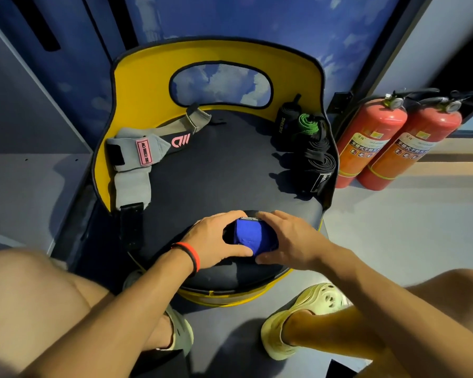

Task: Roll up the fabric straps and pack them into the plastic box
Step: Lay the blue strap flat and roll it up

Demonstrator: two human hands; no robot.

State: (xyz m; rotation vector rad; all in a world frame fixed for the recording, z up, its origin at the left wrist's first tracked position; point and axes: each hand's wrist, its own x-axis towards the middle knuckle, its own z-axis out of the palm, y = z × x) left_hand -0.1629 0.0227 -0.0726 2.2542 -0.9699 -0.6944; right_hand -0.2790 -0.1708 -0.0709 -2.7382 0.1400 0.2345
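Observation:
A blue fabric strap [250,236], rolled into a bundle, lies at the front of the dark seat of a yellow chair [219,170]. My left hand [216,238] grips its left side with fingers over the top and thumb underneath. From the right, my right hand [284,238] grips the same bundle. Grey straps with pink labels [137,151] lie unrolled on the seat's left. Several rolled black straps [311,151], one with a green band [307,124], stand along the seat's right edge. No plastic box is in view.
The chair's yellow backrest [148,77] curves round the seat's far side. Two red fire extinguishers [388,143] stand on the floor to the right. My knees and feet in pale clogs [306,315] frame the chair's front.

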